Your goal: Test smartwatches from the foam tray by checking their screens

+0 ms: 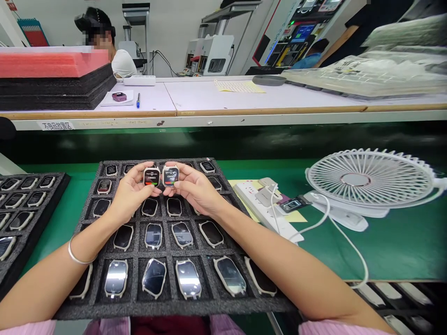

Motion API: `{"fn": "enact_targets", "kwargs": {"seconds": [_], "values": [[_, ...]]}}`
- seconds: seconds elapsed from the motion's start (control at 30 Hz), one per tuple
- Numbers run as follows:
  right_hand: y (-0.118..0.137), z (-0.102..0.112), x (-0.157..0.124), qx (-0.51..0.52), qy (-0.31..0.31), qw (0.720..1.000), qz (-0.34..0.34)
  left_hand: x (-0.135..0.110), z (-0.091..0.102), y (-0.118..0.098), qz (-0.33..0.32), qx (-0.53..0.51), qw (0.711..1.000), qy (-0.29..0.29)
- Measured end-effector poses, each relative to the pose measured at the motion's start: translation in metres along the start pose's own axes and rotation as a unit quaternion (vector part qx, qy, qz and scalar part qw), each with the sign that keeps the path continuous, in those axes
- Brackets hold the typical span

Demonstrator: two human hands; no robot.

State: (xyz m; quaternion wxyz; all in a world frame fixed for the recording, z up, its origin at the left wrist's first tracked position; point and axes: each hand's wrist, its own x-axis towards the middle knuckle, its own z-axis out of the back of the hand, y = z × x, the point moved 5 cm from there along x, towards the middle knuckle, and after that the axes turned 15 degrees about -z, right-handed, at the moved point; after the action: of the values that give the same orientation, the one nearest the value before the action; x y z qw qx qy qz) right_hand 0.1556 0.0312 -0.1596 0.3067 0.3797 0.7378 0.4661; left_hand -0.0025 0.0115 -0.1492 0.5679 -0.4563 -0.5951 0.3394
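My left hand is closed on a small watch body whose lit screen shows a red and green bar. Beside it, my right hand pinches a second watch body with a lit screen. Both are held side by side just above the far rows of a black foam tray. The tray's pockets hold several dark-screened watch bodies. A silver bangle circles my left wrist.
A second foam tray of watch bodies lies at the left. A white power strip, cables and a white desk fan sit on the green mat at the right. Another person sits behind the raised shelf, beside stacked foam.
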Motion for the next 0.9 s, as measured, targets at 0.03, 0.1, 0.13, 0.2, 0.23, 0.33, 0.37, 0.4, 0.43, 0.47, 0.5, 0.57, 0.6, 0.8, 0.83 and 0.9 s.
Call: {"fn": "enact_targets", "kwargs": {"seconds": [0.03, 0.1, 0.13, 0.2, 0.23, 0.33, 0.37, 0.4, 0.43, 0.47, 0.5, 0.57, 0.6, 0.8, 0.83, 0.9], "values": [[-0.0001, 0.0001, 0.0, -0.001, 0.0, 1.0, 0.0, -0.0001, -0.0003, -0.0001, 0.0, 0.001, 1.0, 0.0], [-0.0005, 0.0005, 0.0001, -0.004, 0.001, 1.0, 0.002, -0.0001, -0.0007, -0.0003, -0.001, 0.002, 1.0, 0.001], [-0.0008, 0.0007, 0.0002, -0.006, 0.001, 1.0, 0.004, 0.0, -0.0008, -0.0004, -0.003, 0.001, 1.0, 0.001], [-0.0014, 0.0011, 0.0005, -0.012, -0.001, 1.0, 0.006, 0.0002, -0.0006, -0.0006, -0.007, 0.0, 1.0, 0.0], [-0.0017, 0.0012, 0.0006, -0.017, -0.002, 1.0, 0.006, 0.0002, -0.0004, -0.0006, -0.009, 0.0, 1.0, -0.001], [-0.0017, 0.0008, 0.0003, -0.025, -0.006, 1.0, 0.004, 0.0001, 0.0001, -0.0005, -0.011, -0.001, 1.0, 0.0], [-0.0013, 0.0006, 0.0001, -0.023, -0.005, 1.0, 0.004, 0.0, 0.0001, -0.0002, -0.009, -0.003, 1.0, 0.001], [-0.0008, 0.0003, -0.0002, -0.019, -0.004, 1.0, 0.004, -0.0002, 0.0001, 0.0, -0.008, -0.005, 1.0, 0.002], [-0.0002, 0.0, -0.0004, -0.016, -0.002, 1.0, 0.005, -0.0004, 0.0, 0.0003, -0.007, -0.007, 1.0, 0.004], [0.0003, -0.0002, -0.0006, -0.014, -0.001, 1.0, 0.006, -0.0006, -0.0001, 0.0005, -0.006, -0.008, 1.0, 0.004], [0.0007, -0.0003, -0.0007, -0.014, 0.0, 1.0, 0.006, -0.0007, 0.0, 0.0006, -0.006, -0.007, 1.0, 0.004], [0.001, -0.0003, -0.0006, -0.015, -0.002, 1.0, 0.006, -0.001, 0.0005, 0.0008, -0.004, -0.006, 1.0, 0.003], [0.0008, -0.0002, -0.0005, -0.013, -0.004, 1.0, 0.005, -0.001, 0.0008, 0.0008, -0.004, -0.005, 1.0, 0.001], [-0.0009, 0.0002, -0.0001, -0.012, -0.012, 1.0, -0.002, -0.0011, 0.0018, -0.0002, -0.003, 0.001, 1.0, -0.003], [-0.0009, 0.0002, -0.0001, -0.015, -0.013, 1.0, 0.0, -0.0012, 0.0016, -0.0004, -0.003, 0.0, 1.0, -0.004], [-0.0008, 0.0005, -0.0003, -0.02, -0.015, 1.0, 0.003, -0.0016, 0.001, -0.0008, -0.003, -0.003, 1.0, -0.002]]}}
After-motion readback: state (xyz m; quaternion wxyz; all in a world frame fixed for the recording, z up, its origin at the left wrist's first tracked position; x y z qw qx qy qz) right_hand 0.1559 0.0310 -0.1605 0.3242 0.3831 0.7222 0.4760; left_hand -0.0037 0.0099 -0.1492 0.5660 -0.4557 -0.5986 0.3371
